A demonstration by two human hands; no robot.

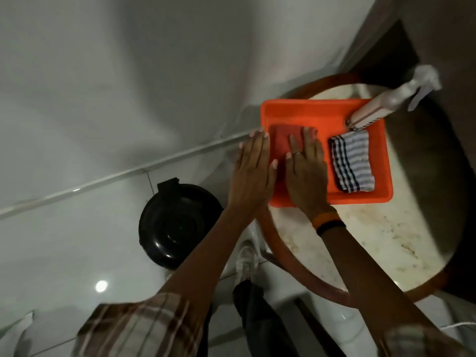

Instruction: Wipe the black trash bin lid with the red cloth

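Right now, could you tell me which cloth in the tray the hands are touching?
The red cloth, at the orange tray's left end; the striped cloth lies untouched.

Open floor lies left of the left hand [251, 173]. Right of the right hand [305, 173], a folded striped cloth [351, 162] and white spray bottle [381, 106] crowd the orange plastic tray [309, 109].

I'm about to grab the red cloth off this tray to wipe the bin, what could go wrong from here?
The orange tray overhangs the round table's edge, so pressing or tugging might tip it. The spray bottle leans on the tray rim and could roll off. The right hand lies flat on the red cloth, not gripping it.
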